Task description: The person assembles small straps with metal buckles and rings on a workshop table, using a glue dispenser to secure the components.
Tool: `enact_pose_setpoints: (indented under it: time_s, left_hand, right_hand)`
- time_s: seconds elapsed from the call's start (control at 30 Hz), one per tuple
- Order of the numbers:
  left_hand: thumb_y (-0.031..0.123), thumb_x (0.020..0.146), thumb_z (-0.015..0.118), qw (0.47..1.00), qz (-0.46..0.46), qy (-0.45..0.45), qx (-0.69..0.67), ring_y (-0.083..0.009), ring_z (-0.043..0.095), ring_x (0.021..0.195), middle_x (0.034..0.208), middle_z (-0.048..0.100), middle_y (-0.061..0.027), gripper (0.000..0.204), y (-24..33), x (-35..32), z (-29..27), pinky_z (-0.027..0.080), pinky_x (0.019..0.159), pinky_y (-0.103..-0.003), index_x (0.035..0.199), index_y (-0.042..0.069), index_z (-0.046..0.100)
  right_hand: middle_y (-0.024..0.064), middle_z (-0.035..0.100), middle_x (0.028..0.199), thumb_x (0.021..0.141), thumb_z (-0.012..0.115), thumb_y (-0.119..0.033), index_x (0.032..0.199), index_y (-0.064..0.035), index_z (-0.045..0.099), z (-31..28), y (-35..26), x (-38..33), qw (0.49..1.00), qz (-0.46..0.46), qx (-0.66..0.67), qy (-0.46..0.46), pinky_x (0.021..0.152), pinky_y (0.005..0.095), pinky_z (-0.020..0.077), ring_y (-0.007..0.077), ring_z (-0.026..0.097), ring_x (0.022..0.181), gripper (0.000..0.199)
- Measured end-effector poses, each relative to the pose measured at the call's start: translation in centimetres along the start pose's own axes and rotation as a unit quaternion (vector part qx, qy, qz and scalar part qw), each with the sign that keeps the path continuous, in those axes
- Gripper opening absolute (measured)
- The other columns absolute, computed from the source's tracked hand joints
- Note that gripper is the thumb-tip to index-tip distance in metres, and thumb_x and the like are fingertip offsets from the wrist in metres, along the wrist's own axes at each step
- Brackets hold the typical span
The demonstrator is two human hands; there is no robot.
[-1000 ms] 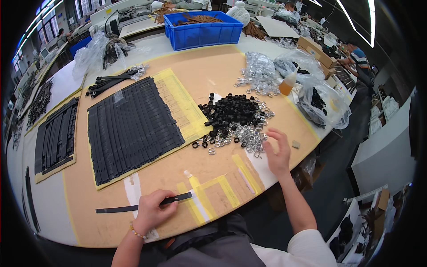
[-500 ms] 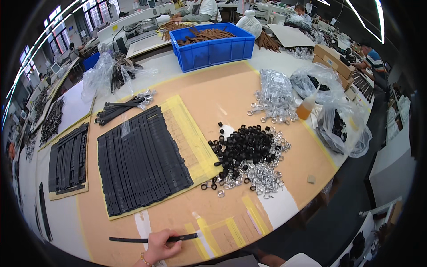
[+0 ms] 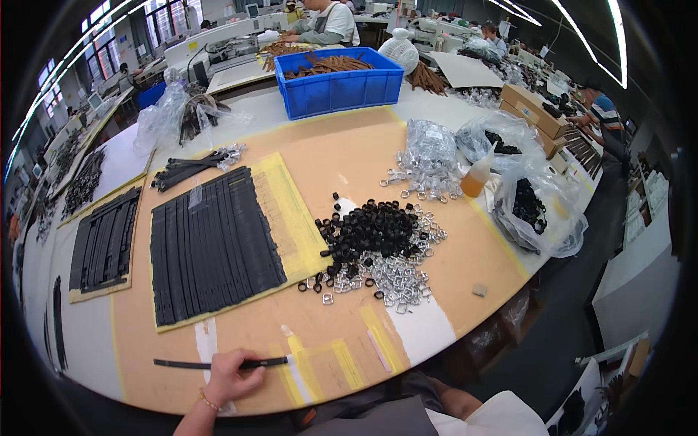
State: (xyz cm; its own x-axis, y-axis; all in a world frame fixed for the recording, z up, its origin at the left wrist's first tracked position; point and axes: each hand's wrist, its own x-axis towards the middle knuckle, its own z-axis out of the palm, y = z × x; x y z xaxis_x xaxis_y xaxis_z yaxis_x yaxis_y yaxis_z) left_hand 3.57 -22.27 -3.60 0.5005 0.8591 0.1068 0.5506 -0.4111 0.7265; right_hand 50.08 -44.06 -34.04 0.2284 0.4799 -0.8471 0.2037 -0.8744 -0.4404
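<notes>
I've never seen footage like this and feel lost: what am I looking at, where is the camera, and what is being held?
This is no machine: a person works with bare hands, and a wide fisheye camera on their head looks down, which bends the straight edges. The left hand presses on a thin black strap lying flat on the brown worktable. The right hand is out of view; only that arm's sleeve shows at the bottom. Ahead lie a sheet of black straps laid side by side, a pile of black loops mixed with metal buckles, and a blue crate.
</notes>
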Motion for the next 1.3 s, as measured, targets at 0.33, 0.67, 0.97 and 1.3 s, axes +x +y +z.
enact_pose_setpoints:
  time_s: [0.33,0.67,0.97,1.3]
  left_hand:
    - [0.013,0.084,0.08,0.997,-0.01,0.049,-0.055,-0.011,0.063,0.072,0.083,0.069,-0.0057,0.022,4.0,0.7,3.7,0.05,0.065,-0.025,0.1,0.002,0.07]
    - [0.014,0.086,0.079,0.993,0.093,-0.038,-0.056,-0.0157,0.07,0.076,0.089,0.071,-0.0077,0.021,10.4,7.3,7.8,0.056,0.069,-0.027,0.101,0.001,0.07]
    - [0.014,0.085,0.079,0.992,0.108,-0.043,-0.054,-0.02,0.072,0.077,0.091,0.071,-0.0095,0.022,9.1,9.1,8.9,0.057,0.067,-0.029,0.101,0.004,0.07]
    - [0.014,0.084,0.079,0.991,0.121,-0.01,-0.064,-0.0228,0.072,0.079,0.09,0.071,-0.0094,0.02,8.3,8.9,8.8,0.057,0.066,-0.03,0.099,0.004,0.069]
  right_hand:
    - [0.0032,0.074,0.1,0.101,0.067,-0.03,0.115,-0.0045,0.072,-15.0,-13.1,-21.1,0.929,-0.199,-0.027,-0.311,0.079,0.0248,0.0534,0.0098,0.069,0.093,0.03]
    - [0.0076,0.069,0.081,0.088,0.077,-0.025,0.089,-0.0063,0.07,-9.8,-28.6,-20.8,0.837,-0.473,-0.196,0.193,0.068,0.0357,0.0541,0.0218,0.068,0.072,0.02]
    - [0.0066,0.069,0.081,0.087,0.076,-0.025,0.085,-0.0065,0.07,-11.3,-30.6,-21.4,0.843,-0.424,-0.285,0.168,0.07,0.0371,0.0548,0.0242,0.069,0.075,0.019]
    - [0.0064,0.073,0.079,0.085,0.075,-0.028,0.085,-0.0076,0.072,-7.6,-31.9,-20.3,0.861,-0.385,-0.27,0.194,0.071,0.0375,0.0566,0.0217,0.071,0.072,0.021]
